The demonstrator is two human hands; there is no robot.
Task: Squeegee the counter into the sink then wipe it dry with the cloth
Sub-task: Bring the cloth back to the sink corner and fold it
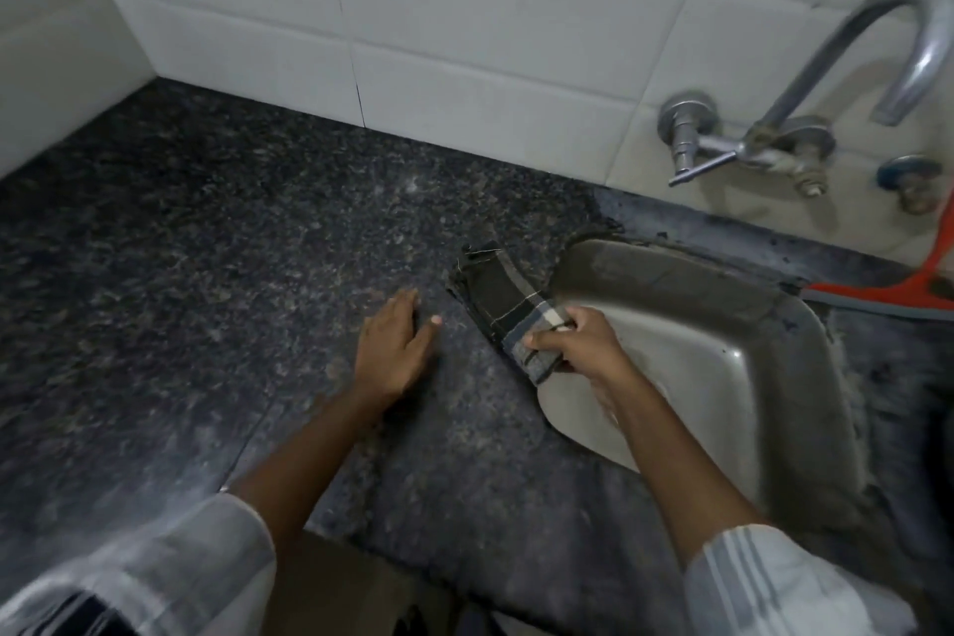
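Note:
A folded dark checked cloth (503,297) lies on the dark speckled granite counter (206,248), right at the left rim of the steel sink (722,325). My right hand (573,338) grips the cloth's near end over the sink's edge. My left hand (395,343) rests flat on the counter just left of the cloth, fingers apart, holding nothing. An orange squeegee (898,294) lies at the far right behind the sink, partly cut off by the frame edge.
A curved metal tap (846,67) with a lever valve (692,140) is mounted on the white tiled wall (464,41) above the sink. A second small valve (911,178) sits at the right. A white side wall (46,41) bounds the counter on the left.

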